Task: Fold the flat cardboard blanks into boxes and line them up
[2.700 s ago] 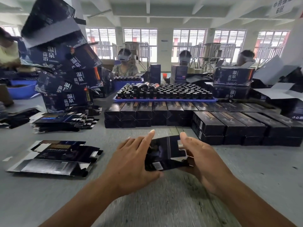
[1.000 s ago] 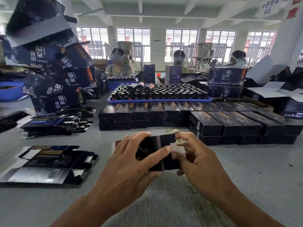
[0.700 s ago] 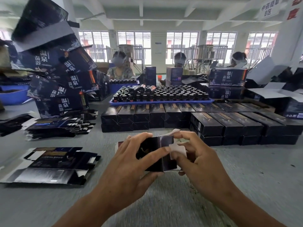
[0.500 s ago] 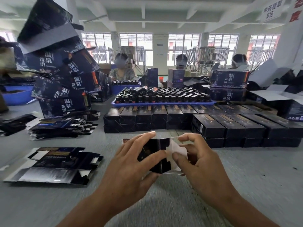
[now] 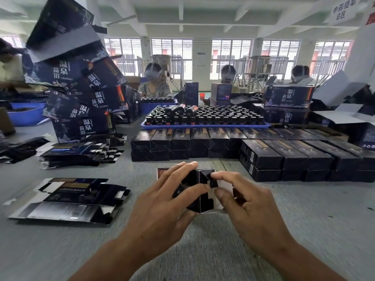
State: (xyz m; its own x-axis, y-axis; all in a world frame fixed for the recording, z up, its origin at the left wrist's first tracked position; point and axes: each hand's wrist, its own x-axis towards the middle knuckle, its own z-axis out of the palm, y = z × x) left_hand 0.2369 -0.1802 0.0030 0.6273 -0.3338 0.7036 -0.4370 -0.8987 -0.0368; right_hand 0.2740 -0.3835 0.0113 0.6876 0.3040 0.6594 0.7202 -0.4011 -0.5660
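Cardboard is half-formed here: a small dark box (image 5: 199, 191) sits above the grey table (image 5: 304, 230), just short of the rows of finished boxes (image 5: 223, 142), with its near end facing the camera. The left hand (image 5: 162, 201) wraps the body, fingers curled over the top and thumb across the front face, clamped on it. The right hand (image 5: 249, 203) works the end, forefinger and thumb bent toward the flaps and touching them, a pale flap showing beneath; whether they pinch one or only press I cannot tell. To do this step well, the left hand should probably keep the tube square without crushing it, while the right folds the side flaps in first and then pushes the tuck flap home so its edge slides inside and does not buckle. Pressing near the crease looks wiser than pressing at the flap's tip. Once closed, the box would join the line ahead, where a gap lies between the left block and the nearer right block (image 5: 284, 159). Flat blanks (image 5: 67, 197) lie to the left within reach, another heap (image 5: 81, 154) behind them. A blue tray (image 5: 205, 125) of bottles stands behind the rows, and large printed cartons (image 5: 81, 94) lean in a tall pile at left. Nothing lies between the hands and the rows.
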